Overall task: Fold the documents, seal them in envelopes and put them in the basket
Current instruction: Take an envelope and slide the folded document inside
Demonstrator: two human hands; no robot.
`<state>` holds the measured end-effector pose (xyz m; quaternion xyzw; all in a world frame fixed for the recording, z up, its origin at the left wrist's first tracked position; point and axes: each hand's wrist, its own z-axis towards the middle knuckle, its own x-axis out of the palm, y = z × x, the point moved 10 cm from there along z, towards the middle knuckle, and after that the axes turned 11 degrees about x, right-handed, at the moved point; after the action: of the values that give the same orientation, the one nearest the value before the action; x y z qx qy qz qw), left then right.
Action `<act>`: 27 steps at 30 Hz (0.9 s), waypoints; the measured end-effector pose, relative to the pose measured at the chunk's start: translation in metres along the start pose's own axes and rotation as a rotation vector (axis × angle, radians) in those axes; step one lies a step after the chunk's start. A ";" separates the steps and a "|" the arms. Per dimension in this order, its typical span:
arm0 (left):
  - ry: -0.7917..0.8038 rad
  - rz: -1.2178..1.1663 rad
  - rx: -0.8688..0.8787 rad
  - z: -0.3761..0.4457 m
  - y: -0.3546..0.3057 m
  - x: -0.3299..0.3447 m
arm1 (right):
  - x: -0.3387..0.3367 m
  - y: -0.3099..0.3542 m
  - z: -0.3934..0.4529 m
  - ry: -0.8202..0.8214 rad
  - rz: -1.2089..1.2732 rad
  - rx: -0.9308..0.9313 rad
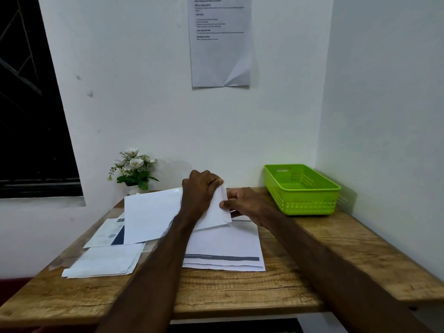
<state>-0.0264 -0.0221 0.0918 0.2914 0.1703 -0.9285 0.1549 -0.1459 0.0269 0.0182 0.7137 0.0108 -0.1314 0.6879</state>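
Note:
A white envelope (217,216) is held tilted above the table's middle. My left hand (200,191) grips its upper edge with curled fingers, and my right hand (242,203) pinches its right side near the flap. Under the hands lies a stack of documents (225,248) with a grey-blue band across the front sheet. A blank white sheet (151,216) lies to the left. At the back right stands the green basket (300,188), with nothing visible inside it.
More envelopes and folded papers (105,260) lie at the left front of the wooden table (240,292), over a printed leaflet (108,233). A small pot of white flowers (134,169) stands by the back wall. A printed notice (219,39) hangs above.

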 end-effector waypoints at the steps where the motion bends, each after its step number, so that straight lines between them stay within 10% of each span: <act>1: -0.010 -0.002 -0.005 0.000 0.002 -0.002 | 0.002 -0.001 0.000 0.012 -0.009 0.013; 13: -0.087 0.027 0.008 0.001 0.010 -0.014 | 0.018 -0.004 -0.012 0.228 0.039 0.142; 27: -0.065 0.117 0.161 0.071 -0.023 -0.065 | -0.043 0.022 -0.016 -0.208 0.646 -0.079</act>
<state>-0.0194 -0.0177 0.1899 0.2823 0.0727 -0.9375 0.1902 -0.1802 0.0486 0.0485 0.6359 -0.2809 0.0220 0.7185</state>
